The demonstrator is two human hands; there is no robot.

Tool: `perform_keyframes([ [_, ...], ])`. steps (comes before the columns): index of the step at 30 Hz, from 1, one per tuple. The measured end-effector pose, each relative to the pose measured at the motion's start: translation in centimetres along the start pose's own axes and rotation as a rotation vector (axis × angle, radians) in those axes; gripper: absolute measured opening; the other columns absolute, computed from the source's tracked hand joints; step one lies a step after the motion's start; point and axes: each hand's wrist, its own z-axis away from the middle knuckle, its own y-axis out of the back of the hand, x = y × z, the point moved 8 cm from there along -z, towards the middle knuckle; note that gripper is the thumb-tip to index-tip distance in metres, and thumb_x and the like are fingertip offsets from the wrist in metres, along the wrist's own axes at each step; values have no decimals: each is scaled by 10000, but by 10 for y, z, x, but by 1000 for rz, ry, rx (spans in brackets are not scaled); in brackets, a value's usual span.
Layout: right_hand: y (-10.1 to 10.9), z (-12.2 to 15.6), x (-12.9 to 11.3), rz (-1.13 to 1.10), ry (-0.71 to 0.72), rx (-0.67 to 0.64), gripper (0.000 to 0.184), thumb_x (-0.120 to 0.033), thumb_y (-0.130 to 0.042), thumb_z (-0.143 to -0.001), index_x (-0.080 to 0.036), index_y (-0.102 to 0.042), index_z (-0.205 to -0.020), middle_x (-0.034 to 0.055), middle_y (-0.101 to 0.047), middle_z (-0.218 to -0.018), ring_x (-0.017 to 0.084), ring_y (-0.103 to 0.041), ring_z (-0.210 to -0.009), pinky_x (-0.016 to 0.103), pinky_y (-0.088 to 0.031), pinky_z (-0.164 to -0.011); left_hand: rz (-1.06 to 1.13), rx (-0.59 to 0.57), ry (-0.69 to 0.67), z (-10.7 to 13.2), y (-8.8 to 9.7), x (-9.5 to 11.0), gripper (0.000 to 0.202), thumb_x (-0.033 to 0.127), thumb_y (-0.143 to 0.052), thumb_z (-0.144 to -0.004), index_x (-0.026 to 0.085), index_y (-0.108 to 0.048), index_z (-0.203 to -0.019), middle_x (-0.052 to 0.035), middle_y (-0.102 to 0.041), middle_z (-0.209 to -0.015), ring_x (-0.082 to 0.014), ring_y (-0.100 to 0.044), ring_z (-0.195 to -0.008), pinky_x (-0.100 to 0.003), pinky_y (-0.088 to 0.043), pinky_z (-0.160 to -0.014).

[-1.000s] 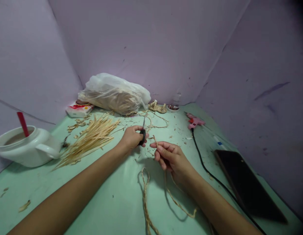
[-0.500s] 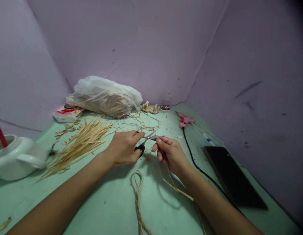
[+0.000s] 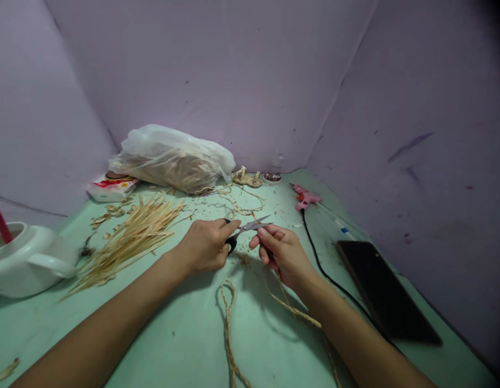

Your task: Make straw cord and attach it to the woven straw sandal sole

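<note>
My left hand (image 3: pixel 207 243) is closed around the black handles of a small pair of scissors (image 3: pixel 247 227). Their blades point right and stand slightly apart, close to the fingertips of my right hand (image 3: pixel 284 253). Pinched in that hand is a thin braided straw cord (image 3: pixel 292 309), which hangs down below the palm toward the forearm. Part of the cord is hidden behind the fingers. Another stretch of braided cord, a loop (image 3: pixel 228 312), lies on the table between my forearms. Small straw scraps (image 3: pixel 244 261) are scattered under the blades.
Left of my hands lies a bundle of dry straw strips (image 3: pixel 132 240), with a white pot (image 3: pixel 32 264) beyond it. A plastic bag (image 3: pixel 173 159) rests against the back wall. On the right are a pink glue gun (image 3: pixel 305 197), its black cable and a dark tablet (image 3: pixel 387 291).
The scissor blades have drawn closer together, and my left thumb and fingers have closed up on the handles. My right hand and the cord have barely shifted.
</note>
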Motion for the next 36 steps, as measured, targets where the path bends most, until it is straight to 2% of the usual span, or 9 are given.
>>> perform_keyframes([
  [4, 0, 0, -1, -23, 21, -13, 260, -387, -608, -721, -146, -613, -622, -38, -480, -363, 33, -305, -289, 156, -166, -301, 170, -22, 8, 0, -3, 0, 487, 132, -446, -703, 181, -535, -1180, -47, -666, -831, -185, -608, -699, -260, -406, -582],
  [7, 0, 1, -2, -62, 28, -2, 233, -369, -630, -706, -140, -610, -663, -22, -564, -477, 22, -341, -298, 149, -171, -293, 334, -51, 5, -2, -3, 2, 434, 91, -433, -698, 200, -585, -1090, -7, -650, -761, -145, -580, -661, -228, -387, -588],
  [12, 0, 2, -3, -151, -4, 17, 322, -301, -650, -672, -142, -602, -948, -22, -625, -581, 46, -435, -328, 142, -226, -278, 529, 10, 122, -6, 3, -12, 386, 81, -426, -693, 195, -629, -1001, 42, -598, -649, -92, -517, -574, -184, -359, -550],
  [15, 2, 1, -2, -171, -35, 58, 289, -247, -617, -671, -121, -597, -930, -10, -633, -595, 50, -463, -347, 140, -248, -277, 488, 55, 188, -5, 8, -21, 389, 125, -461, -690, 204, -625, -1034, 24, -649, -753, -113, -567, -654, -197, -397, -602],
  [20, 2, 0, -3, -171, -44, 62, 231, -235, -609, -657, -121, -594, -857, -19, -622, -570, 31, -413, -316, 128, -200, -260, 313, 4, 150, -3, 8, -14, 506, 201, -519, -651, 240, -569, -1153, -17, -688, -938, -201, -634, -827, -280, -452, -706],
  [24, -2, 2, -2, -160, -59, 28, 282, -260, -619, -648, -126, -590, -894, -31, -610, -546, 33, -400, -299, 128, -188, -252, 239, -1, 156, -2, 6, -12, 541, 219, -504, -657, 212, -537, -1197, -47, -682, -1019, -235, -638, -888, -318, -467, -722],
  [28, -2, 2, -2, -135, -55, 36, 202, -274, -616, -633, -142, -565, -777, -35, -600, -524, 33, -392, -288, 129, -190, -245, 197, -21, 134, -2, 1, -11, 565, 229, -497, -663, 223, -513, -1228, -47, -677, -1058, -244, -641, -909, -323, -469, -709],
  [32, -1, 2, -1, -89, -48, 32, 200, -291, -609, -636, -152, -551, -768, -38, -600, -518, 42, -404, -287, 134, -205, -246, 205, -24, 137, -2, 0, -11, 539, 228, -499, -677, 238, -526, -1215, -36, -692, -1016, -229, -650, -868, -307, -459, -686],
  [36, 1, 2, 0, -65, -46, 59, 236, -291, -602, -633, -144, -561, -814, -40, -597, -509, 44, -406, -286, 135, -205, -247, 263, -54, 122, -2, -2, -9, 470, 192, -498, -685, 265, -575, -1143, 2, -705, -839, -191, -646, -759, -263, -432, -643],
])
